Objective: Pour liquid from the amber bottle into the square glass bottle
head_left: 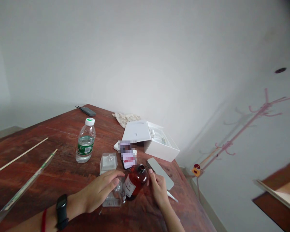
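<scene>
While both hands' fingers grasp the red bottle (135, 182), table edge (183, 180) sits just right.

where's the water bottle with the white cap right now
In the head view, the water bottle stands upright on the wooden table, left of centre, just behind and left of the square clear glass bottle.

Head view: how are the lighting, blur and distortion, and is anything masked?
Head view: soft, even light, faint shadows on the wall; horizon tilted, wide-angle bend at the edges; green-striped stick blurred near the lens; a pixelated patch covers the phone; left hand and right hand at the red bottle are slightly soft.
</scene>
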Demonstrator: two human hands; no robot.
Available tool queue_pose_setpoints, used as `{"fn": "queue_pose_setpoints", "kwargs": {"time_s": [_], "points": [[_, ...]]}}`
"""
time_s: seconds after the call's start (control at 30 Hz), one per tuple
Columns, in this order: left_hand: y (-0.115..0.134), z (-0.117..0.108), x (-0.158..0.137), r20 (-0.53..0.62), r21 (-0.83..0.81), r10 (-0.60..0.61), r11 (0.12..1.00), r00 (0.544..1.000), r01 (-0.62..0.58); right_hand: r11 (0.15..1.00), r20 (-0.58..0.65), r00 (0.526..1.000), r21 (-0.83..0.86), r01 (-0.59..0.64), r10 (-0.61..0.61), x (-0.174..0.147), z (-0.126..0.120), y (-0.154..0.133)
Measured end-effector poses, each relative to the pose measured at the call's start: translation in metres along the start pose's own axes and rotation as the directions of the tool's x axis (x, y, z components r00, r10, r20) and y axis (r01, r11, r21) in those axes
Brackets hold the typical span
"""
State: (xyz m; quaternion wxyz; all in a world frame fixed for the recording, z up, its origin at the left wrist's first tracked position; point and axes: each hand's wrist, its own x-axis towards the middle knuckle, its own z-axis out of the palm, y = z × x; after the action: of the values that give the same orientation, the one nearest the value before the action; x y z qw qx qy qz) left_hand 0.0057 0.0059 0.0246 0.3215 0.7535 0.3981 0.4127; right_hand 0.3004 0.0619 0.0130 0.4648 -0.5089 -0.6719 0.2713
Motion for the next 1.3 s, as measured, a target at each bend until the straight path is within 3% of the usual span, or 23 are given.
{"fn": "queue_pose_setpoints", "kwargs": {"time_s": [0.27,0.7,0.87,1.3], "points": [[0.004,-0.001,0.001,0.001,0.009,-0.001,1.0,1.0,0.001,1.0,-0.043,0.999,0.013,-0.012,0.012,0.0,-0.002,-0.007],[0.008,-0.003,0.0,0.075,0.016,0.018,1.0,0.997,-0.019,1.0,0.003,1.0,-0.004,-0.031,0.031,0.0,0.002,-0.008],[0.007,-0.005,0.002,0.119,0.038,-0.002,0.999,0.993,-0.003,0.996,-0.003,0.996,0.019,-0.091,0.091,-0.002,0.001,-0.009],[0.002,-0.005,0.003,0.116,0.03,0.019,0.999,0.993,-0.022,0.999,-0.003,0.999,-0.022,-0.034,0.034,-0.002,0.002,-0.012]]}}
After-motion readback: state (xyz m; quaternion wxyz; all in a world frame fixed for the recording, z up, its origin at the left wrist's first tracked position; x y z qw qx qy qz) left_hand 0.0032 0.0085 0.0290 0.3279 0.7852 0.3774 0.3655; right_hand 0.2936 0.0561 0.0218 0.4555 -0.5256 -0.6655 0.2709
